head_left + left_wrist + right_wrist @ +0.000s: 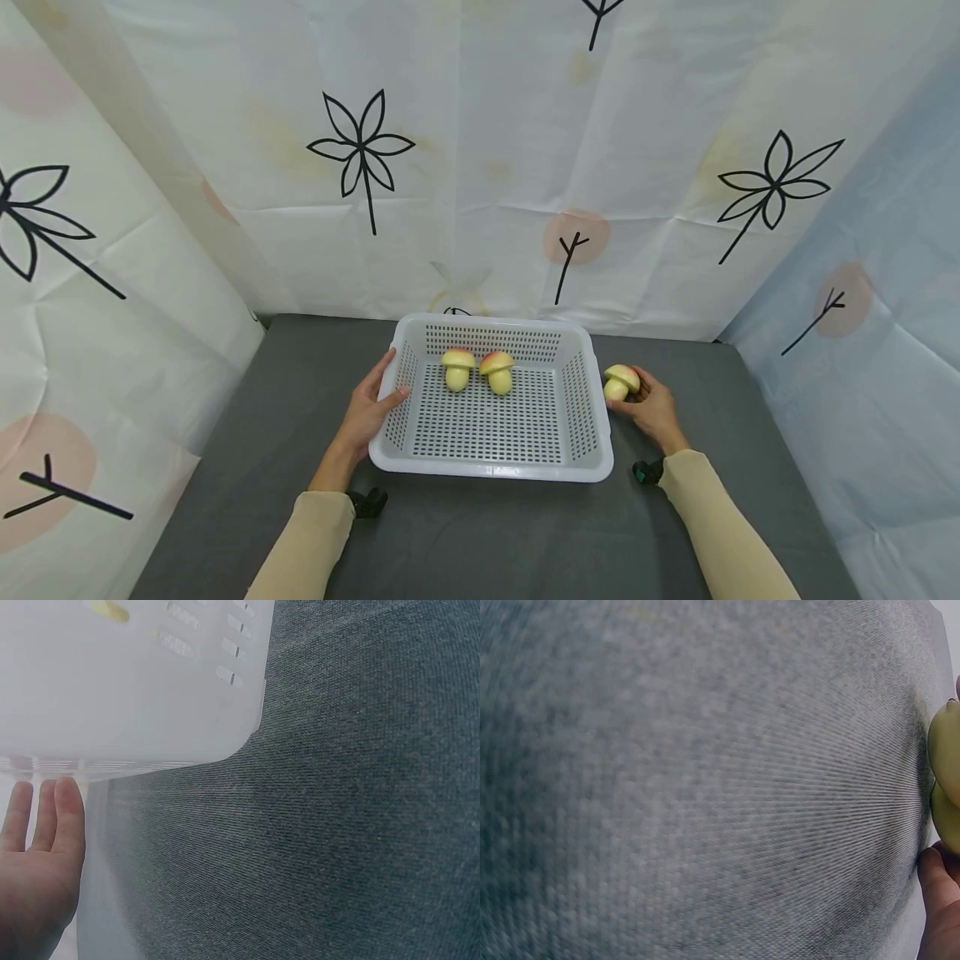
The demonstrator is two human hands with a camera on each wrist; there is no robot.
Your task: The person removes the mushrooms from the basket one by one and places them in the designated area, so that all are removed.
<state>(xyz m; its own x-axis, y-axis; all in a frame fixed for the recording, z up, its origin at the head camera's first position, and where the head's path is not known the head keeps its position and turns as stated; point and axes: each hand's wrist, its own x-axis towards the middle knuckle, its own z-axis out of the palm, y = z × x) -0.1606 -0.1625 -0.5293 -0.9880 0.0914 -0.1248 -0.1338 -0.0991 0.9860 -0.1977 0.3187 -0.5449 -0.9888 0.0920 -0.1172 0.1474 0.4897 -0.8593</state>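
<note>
A white perforated plastic basket (491, 471) sits at the middle of the grey table. My left hand (366, 415) holds its left side, thumb over the rim and fingers along the outer wall; the left wrist view shows those fingers (69, 814) against the basket. Inside lie two toy mushrooms, a left mushroom (457, 372) and a right mushroom (498, 372), with pale yellow-green stems and reddish-tinted caps. Just right of the basket, my right hand (657, 414) grips a third mushroom (619, 382) between thumb and fingers. That mushroom is partly cut off at the right wrist view's edge.
Dark grey cloth (480, 542) covers the table. White patterned curtains rise behind it, including a back curtain (480, 167), a left curtain (112, 333) and a bluish right curtain (885, 400). Black straps are on both wrists.
</note>
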